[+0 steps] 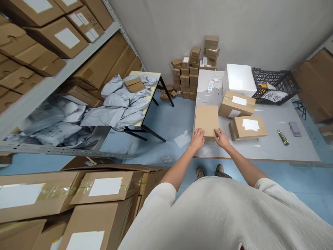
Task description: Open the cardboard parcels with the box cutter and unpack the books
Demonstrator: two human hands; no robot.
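A plain brown cardboard box (207, 119) lies at the left end of the grey worktable, its lid flaps down. My left hand (197, 139) grips its near left corner, fingers bent over the top. At the near right corner, my right hand (221, 139) holds the box with fingers and thumb close together. The fingertips under the edges are hidden. Just right of my right hand sits a taped carton (244, 128) with a white label. Behind it is another labelled carton (236, 106), tilted at an angle on the table.
The worktable (265, 149) also bears a yellow-black utility knife (282, 137), a white foam box (240, 78), a black plastic crate (275, 83) and a power strip (210, 86). Grey parcel bags (119, 100) cover a side table. Stacked cartons (104, 201) stand near my left; shelves (85, 52) rise beyond.
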